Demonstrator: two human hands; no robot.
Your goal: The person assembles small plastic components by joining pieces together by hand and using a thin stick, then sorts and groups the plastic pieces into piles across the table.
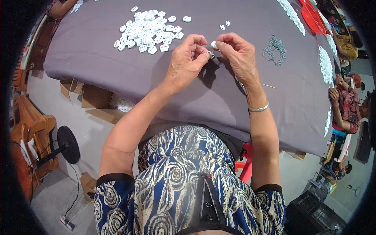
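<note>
I had both bare hands in view above the worktop, which was draped in plain grey-purple cloth. On the right hand, the thumb and forefinger were pinching a small rounded white piece that looked like moulded plastic. On the left hand, the thumb and forefinger were pressed together at the tips on a second small white piece with a hole in it, just below the first and nearer the body. I could not tell whether the two pieces touched, since the fingertips partly covered them.

Forward and to the left of the left fingers I saw a broad heap of rounded white pieces with dark holes. Just beyond the right fingertips lay a pair of tiny white pieces with dark holes, near each other. To the right of the right fingers spread a loose ring of small, thin grey-green parts, too small for me to identify. A thin yellow stick lay rightward of those same fingers and closer to the body. Well apart from them, at the far right, I made out a shallow red plastic tray and a co-worker in a red patterned top.
</note>
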